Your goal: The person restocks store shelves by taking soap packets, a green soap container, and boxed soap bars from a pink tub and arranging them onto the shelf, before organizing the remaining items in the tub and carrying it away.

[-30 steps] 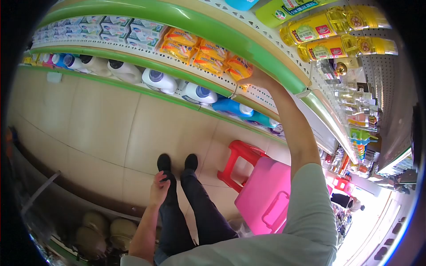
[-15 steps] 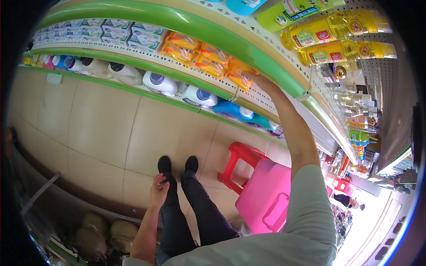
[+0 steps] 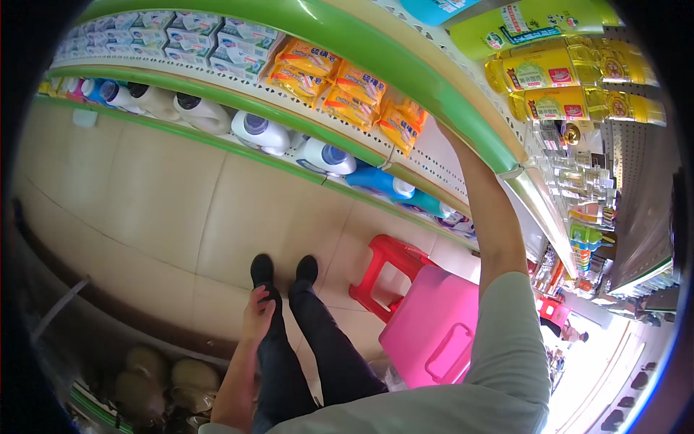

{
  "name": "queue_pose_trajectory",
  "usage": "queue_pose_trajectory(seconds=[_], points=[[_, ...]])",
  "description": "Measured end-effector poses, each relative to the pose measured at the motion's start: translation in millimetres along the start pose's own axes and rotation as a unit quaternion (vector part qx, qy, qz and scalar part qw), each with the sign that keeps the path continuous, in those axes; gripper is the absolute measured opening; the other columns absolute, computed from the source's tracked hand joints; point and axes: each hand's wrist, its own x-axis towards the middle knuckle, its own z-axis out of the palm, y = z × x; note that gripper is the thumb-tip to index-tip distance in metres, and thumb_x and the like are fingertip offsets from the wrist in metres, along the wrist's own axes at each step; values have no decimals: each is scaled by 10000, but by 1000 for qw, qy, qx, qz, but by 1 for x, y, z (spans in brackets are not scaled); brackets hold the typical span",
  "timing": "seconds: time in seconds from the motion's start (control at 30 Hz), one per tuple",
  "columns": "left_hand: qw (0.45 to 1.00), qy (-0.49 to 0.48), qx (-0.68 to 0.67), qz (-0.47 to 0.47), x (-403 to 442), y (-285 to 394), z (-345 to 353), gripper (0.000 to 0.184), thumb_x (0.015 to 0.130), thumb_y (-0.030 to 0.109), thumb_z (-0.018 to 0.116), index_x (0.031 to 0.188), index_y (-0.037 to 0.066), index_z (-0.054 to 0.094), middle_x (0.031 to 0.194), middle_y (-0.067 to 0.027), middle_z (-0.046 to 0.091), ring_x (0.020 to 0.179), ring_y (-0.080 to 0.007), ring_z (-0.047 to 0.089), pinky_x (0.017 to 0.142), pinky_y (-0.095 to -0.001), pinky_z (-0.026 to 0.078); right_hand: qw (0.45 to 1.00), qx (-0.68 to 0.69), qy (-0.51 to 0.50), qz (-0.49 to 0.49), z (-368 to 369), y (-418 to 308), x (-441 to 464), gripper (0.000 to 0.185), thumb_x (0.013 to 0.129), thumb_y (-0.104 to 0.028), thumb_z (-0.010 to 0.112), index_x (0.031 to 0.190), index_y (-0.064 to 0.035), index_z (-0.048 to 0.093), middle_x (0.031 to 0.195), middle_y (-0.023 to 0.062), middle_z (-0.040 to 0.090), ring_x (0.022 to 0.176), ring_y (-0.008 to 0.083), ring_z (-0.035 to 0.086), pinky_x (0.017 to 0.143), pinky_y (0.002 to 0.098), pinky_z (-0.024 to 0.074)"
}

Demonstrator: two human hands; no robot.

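Observation:
My right forearm reaches under the green-edged upper shelf, beside the end of a row of orange soap packs. The upper shelf's edge hides my right hand, so its fingers and anything in them do not show. More orange packs stand in stacks to the left, printed with white and blue lettering. Low in front of my legs hangs my left hand, empty, with fingers loosely apart.
White-and-green boxes fill the shelf further left. Detergent bottles line the shelf below. Yellow bottles stand above right. On the tiled floor are a red stool and a pink box. Brown pots lie lower left.
My right hand has gone from the end orange pack to deeper under the upper shelf, out of sight. That pack now shows uncovered. The view has shifted slightly.

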Motion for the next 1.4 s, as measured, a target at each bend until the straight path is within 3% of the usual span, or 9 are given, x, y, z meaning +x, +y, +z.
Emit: queue_pose_trajectory(seconds=[0.17, 0.57, 0.8, 0.87, 1.0, 1.07, 1.17, 1.3, 1.4], points=[[1000, -11, 15, -20, 0, -14, -6, 420, 800, 97, 563, 1189, 92, 405, 1061, -82, 514, 855, -146, 542, 739, -271, 454, 1000, -5, -11, 22, 3, -26, 8, 675, 675, -431, 670, 1214, -105, 428, 1219, 131, 441, 1107, 262, 430, 921, 360, 351], [999, 15, 4, -29, -4, -17, -21, 418, 799, 97, 567, 1187, 82, 411, 1068, -114, 514, 828, -151, 534, 725, -265, 449, 997, -13, -32, 75, -35, -76, -4, 667, 687, -454, 655, 1214, -112, 433, 1226, 129, 439, 1110, 262, 429, 921, 362, 351], [1000, 15, 4, -13, -2, -9, -26, 411, 799, 102, 567, 1181, 90, 415, 1069, -102, 518, 828, -146, 539, 721, -266, 451, 997, 52, 7, 58, 4, -37, -13, 747, 654, -410, 695, 1267, -135, 369, 1271, 140, 392, 1161, 271, 385, 954, 371, 320], [999, 22, 6, -27, -3, 0, -26, 395, 796, 95, 572, 1166, 97, 435, 1025, -80, 542, 858, -146, 527, 747, -260, 437, 997, -3, -48, -53, 20, -23, -17, 836, 629, -382, 715, 1313, -153, 292, 1327, 139, 314, 1211, 284, 318, 986, 386, 283], [999, 16, 45, -21, -2, 2, -28, 395, 792, 105, 578, 1163, 99, 439, 1036, -85, 541, 855, -155, 539, 743, -263, 443, 995, -18, -52, -82, 36, -11, -6, 893, 627, -377, 712, 1345, -179, 220, 1364, 140, 244, 1242, 290, 266, 1010, 391, 251], [999, 13, 19, -28, -4, 4, -27, 394, 792, 116, 581, 1159, 102, 441, 1041, -85, 541, 851, -159, 545, 738, -263, 447, 986, -69, -36, -150, 32, -12, -6, 898, 634, -367, 708, 1354, -200, 197, 1367, 151, 238, 1247, 291, 260, 1012, 389, 248], [999, 7, 21, -31, -2, -4, -26, 390, 792, 119, 582, 1156, 101, 442, 1042, -84, 540, 855, -160, 546, 736, -263, 447, 994, -10, -105, -39, 24, -22, -11, 879, 640, -371, 704, 1350, -220, 210, 1367, 152, 238, 1247, 295, 259, 1010, 389, 253], [999, 0, 35, -22, -2, 1, -24, 399, 795, 106, 579, 1165, 109, 426, 1032, -80, 524, 820, -129, 537, 697, -251, 451, 992, 31, -116, -43, 40, -17, -24, 826, 672, -383, 679, 1345, -242, 222, 1361, 147, 253, 1244, 292, 267, 1006, 387, 263], [998, 1, 53, -21, -1, 0, -23, 397, 795, 109, 580, 1162, 111, 427, 1031, -81, 524, 819, -132, 538, 696, -250, 451, 994, -39, -95, -48, 46, -12, -26, 768, 712, -385, 643, 1343, -258, 223, 1354, 144, 269, 1241, 290, 274, 1004, 378, 268]])
